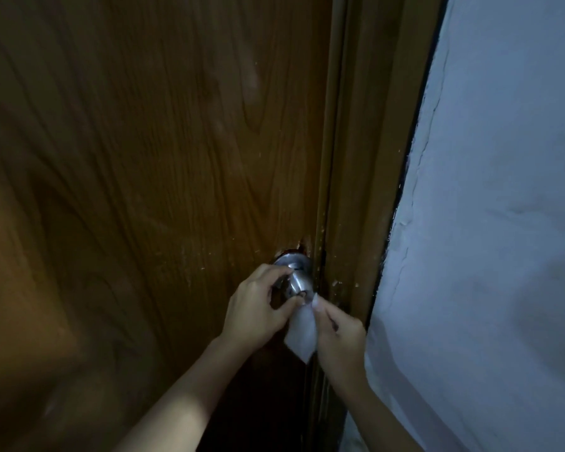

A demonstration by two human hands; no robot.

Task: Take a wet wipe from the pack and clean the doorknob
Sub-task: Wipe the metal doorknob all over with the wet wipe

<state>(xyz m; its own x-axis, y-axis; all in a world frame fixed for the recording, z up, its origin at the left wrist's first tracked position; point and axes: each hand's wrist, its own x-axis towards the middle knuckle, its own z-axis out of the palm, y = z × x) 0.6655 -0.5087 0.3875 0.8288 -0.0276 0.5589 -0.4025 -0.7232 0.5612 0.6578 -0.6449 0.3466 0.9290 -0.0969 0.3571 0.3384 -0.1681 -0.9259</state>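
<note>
A round silver doorknob (297, 282) sticks out of the brown wooden door (150, 164) near its right edge. My left hand (258, 311) curls around the knob from the left, thumb and forefinger on its sides. My right hand (338, 331) pinches a white wet wipe (302, 334) between thumb and fingers. The wipe's top corner touches the knob's front face and the rest hangs down below it. The wipe pack is not in view.
The door frame (356, 190) runs down just right of the knob. A pale blue-white wall (490, 223) with cracked plaster along its edge fills the right side. The scene is dim.
</note>
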